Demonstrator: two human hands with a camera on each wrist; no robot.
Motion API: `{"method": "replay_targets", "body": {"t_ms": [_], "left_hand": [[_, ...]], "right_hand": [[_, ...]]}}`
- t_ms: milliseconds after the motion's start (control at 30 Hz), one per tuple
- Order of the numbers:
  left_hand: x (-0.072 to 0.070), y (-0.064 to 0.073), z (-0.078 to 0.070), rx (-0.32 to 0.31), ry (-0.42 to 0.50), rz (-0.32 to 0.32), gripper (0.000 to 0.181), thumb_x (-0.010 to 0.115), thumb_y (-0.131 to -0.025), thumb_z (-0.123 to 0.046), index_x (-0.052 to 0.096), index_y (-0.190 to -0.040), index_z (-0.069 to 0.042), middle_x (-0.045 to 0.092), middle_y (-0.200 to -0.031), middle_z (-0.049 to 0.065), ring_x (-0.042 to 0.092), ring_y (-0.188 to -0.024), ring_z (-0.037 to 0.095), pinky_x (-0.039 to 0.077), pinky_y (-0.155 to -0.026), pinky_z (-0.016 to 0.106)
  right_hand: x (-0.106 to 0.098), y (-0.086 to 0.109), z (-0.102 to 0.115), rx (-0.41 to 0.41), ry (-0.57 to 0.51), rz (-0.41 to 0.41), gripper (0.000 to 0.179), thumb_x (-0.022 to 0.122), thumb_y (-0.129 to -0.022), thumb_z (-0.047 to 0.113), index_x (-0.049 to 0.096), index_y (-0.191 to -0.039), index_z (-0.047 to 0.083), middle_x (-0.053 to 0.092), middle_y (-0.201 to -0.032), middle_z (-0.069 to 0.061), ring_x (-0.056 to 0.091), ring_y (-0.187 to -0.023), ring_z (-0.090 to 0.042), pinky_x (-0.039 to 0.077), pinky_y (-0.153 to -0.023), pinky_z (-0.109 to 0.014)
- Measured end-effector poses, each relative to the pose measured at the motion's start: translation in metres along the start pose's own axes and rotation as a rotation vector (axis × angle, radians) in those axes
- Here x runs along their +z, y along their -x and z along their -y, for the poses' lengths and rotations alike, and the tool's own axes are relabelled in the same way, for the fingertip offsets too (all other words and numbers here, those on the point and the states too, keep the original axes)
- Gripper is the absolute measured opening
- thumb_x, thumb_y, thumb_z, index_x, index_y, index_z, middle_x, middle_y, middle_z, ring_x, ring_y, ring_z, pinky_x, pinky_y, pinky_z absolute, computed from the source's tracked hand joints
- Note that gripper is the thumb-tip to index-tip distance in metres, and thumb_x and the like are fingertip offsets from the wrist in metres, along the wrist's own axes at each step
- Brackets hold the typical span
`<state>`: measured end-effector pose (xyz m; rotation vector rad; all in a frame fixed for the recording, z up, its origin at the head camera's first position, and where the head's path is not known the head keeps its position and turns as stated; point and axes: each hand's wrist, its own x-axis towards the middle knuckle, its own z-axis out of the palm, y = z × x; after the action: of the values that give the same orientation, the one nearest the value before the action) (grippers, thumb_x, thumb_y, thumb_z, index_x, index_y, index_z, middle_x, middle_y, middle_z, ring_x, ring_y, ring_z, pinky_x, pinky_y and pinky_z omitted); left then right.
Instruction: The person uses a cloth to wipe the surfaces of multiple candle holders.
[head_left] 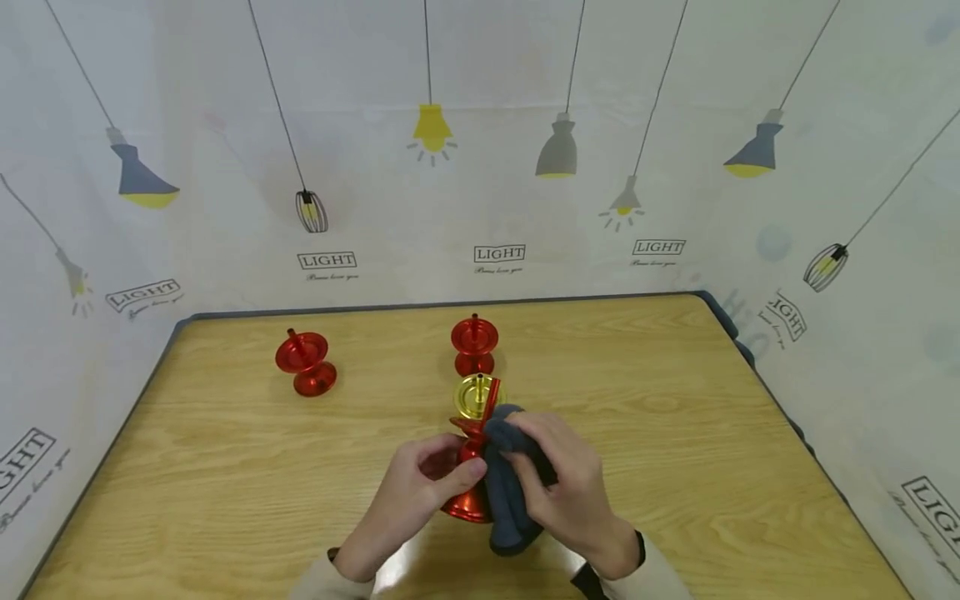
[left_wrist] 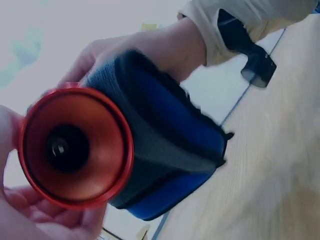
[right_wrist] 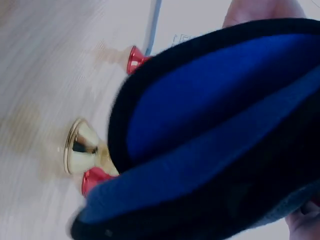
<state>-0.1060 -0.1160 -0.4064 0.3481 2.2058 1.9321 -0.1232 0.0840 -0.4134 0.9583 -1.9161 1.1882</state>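
Note:
A shiny red candle holder (head_left: pixel 468 505) is tilted above the table near its front. My left hand (head_left: pixel 412 492) grips it around the stem, and its hollow base (left_wrist: pixel 95 130) faces the left wrist camera. My right hand (head_left: pixel 566 479) pinches a folded dark blue-grey cloth (head_left: pixel 508 508), which lies against the side of the holder's upper dish. In the right wrist view the cloth (right_wrist: pixel 200 115) shows a bright blue inner face and black edging, and covers most of the holder. Part of the right fingers is hidden behind the cloth in the left wrist view.
Just beyond my hands stands a gold candle holder (head_left: pixel 469 398), with a red one (head_left: pixel 475 337) behind it. Another red candle holder (head_left: pixel 303 358) is at the back left. The wooden table (head_left: pixel 225 475) meets a white lamp-printed backdrop (head_left: pixel 405 208) behind and at both sides.

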Motion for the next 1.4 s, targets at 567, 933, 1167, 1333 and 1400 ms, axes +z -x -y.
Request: {"method": "replay_targets", "body": {"t_ms": [567,933,1167,1333,1400], "left_hand": [[-0.001,-0.002,0.003,-0.029,-0.006,0.022,0.034,0.074,-0.093,-0.025,0.069,-0.110,0.004,0.072,-0.097,0.008,0.068,-0.084,0.011,0.056,-0.077,0.023],[-0.002,-0.001,0.015,0.035,0.201,0.051,0.031,0.073,-0.093,-0.018,0.069,-0.112,0.007,0.073,-0.098,0.005,0.069,-0.087,0.007,0.057,-0.079,0.024],[-0.004,-0.002,0.025,-0.033,0.701,0.385,0.027,0.055,-0.103,-0.023,0.067,-0.125,-0.011,0.075,-0.110,-0.003,0.070,-0.101,0.009,0.056,-0.091,0.028],[-0.006,0.000,0.011,-0.029,0.362,0.220,0.033,0.059,-0.102,-0.020,0.063,-0.123,0.005,0.072,-0.107,0.002,0.069,-0.098,0.009,0.055,-0.088,0.024],[-0.003,0.001,0.004,-0.021,0.159,0.103,0.035,0.065,-0.099,-0.021,0.065,-0.119,0.008,0.072,-0.103,0.007,0.068,-0.093,0.010,0.056,-0.084,0.023]], "right_hand": [[-0.001,0.004,-0.007,0.102,-0.033,0.022,0.019,0.066,-0.098,0.007,0.067,-0.116,0.000,0.072,-0.104,-0.012,0.071,-0.093,-0.021,0.054,-0.091,-0.019],[0.000,0.004,-0.007,0.047,-0.141,0.039,0.023,0.066,-0.098,0.008,0.066,-0.119,-0.002,0.071,-0.108,-0.016,0.069,-0.100,-0.022,0.053,-0.096,-0.022],[-0.001,0.006,-0.006,0.205,-0.381,0.019,0.039,0.065,-0.084,-0.022,0.064,-0.120,-0.007,0.070,-0.108,-0.021,0.068,-0.105,-0.013,0.056,-0.091,-0.023],[-0.004,0.004,-0.008,0.098,-0.183,-0.009,0.023,0.067,-0.094,-0.003,0.067,-0.117,-0.003,0.072,-0.104,-0.017,0.070,-0.097,-0.018,0.054,-0.092,-0.021],[-0.005,0.003,-0.008,0.063,-0.090,-0.026,0.020,0.065,-0.098,0.009,0.068,-0.115,-0.002,0.072,-0.103,-0.015,0.070,-0.096,-0.020,0.053,-0.093,-0.020]]}}
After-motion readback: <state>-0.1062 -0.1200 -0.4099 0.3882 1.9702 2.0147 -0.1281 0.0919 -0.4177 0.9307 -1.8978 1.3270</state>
